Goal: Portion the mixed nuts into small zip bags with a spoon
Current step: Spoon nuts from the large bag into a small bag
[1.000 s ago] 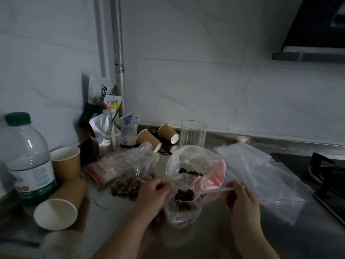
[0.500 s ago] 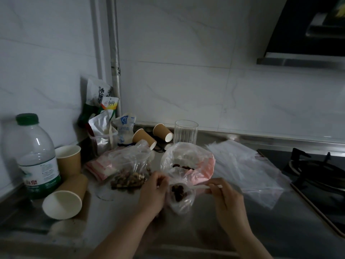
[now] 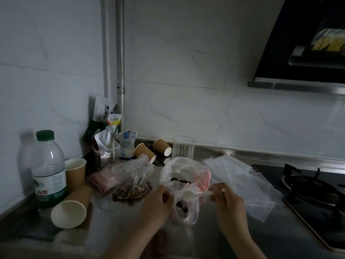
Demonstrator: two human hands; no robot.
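A small clear zip bag with dark nuts at its bottom stands on the steel counter between my hands. My left hand pinches its left rim. My right hand grips the handle of a white plastic spoon, whose bowl lies over the small bag's mouth and looks empty. Right behind it sits a larger open plastic bag holding dark nuts. Another clear bag of mixed nuts lies to the left, on a pink-edged pack of zip bags.
A water bottle and paper cups, one upright and one lying down, crowd the left. Two more cups, a glass and snack packets stand by the wall. Flat clear bags lie right, beside a gas hob.
The spoon has come up out of the small bag: it held nuts inside the bag before, now its bowl looks empty at the mouth. The view tilted up and shifted.
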